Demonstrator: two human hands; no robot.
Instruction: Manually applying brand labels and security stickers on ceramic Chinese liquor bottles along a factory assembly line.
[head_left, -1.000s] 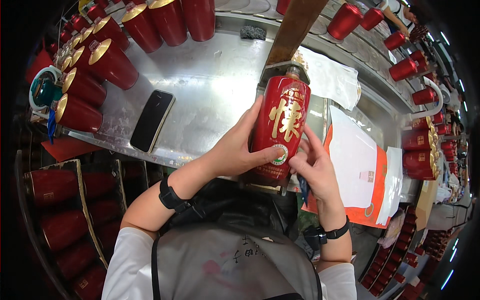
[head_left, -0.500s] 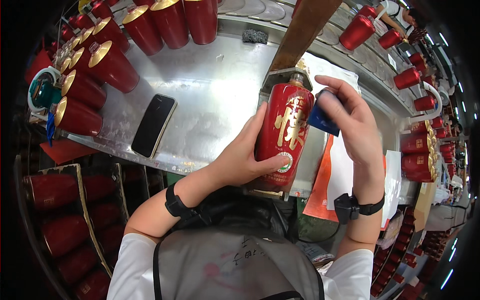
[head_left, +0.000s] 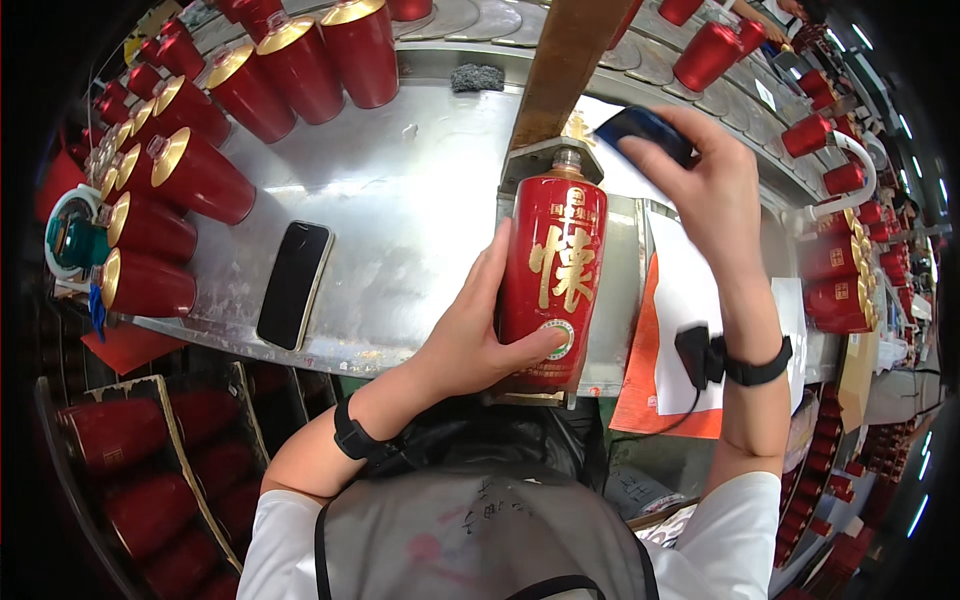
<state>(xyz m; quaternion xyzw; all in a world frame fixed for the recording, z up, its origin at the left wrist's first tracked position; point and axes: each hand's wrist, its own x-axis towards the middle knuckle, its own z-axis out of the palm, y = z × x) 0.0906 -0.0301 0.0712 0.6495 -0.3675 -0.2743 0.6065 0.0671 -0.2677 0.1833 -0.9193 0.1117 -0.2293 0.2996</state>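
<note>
A red glass bottle (head_left: pixel 545 235) with gold lettering and a clear neck lies face up, its neck against a metal bracket (head_left: pixel 552 158) fixed to a brown bar. My left hand (head_left: pixel 478 325) is closed around its lower left side, thumb on the round white-and-green sticker (head_left: pixel 560 340) near the base. Above and to the right of the bottle neck, my right hand (head_left: pixel 705 165) pinches a flat dark blue piece (head_left: pixel 645 133), apart from the bottle. The piece looks like a scraper, though its exact kind is unclear.
A black phone (head_left: pixel 294 286) lies on the metal table. Several red bottles with gold shoulders (head_left: pixel 292 80) stand far left. A grey scouring pad (head_left: pixel 477 78) sits at the back. White sheets and orange paper (head_left: pixel 637 395) lie to the right, beside a conveyor of overlapping plates (head_left: pixel 700 105).
My right hand has lifted the blue piece up and away from the bottle's right side, toward the far edge. The left hand still grips the bottle. The whole view has shifted slightly.
</note>
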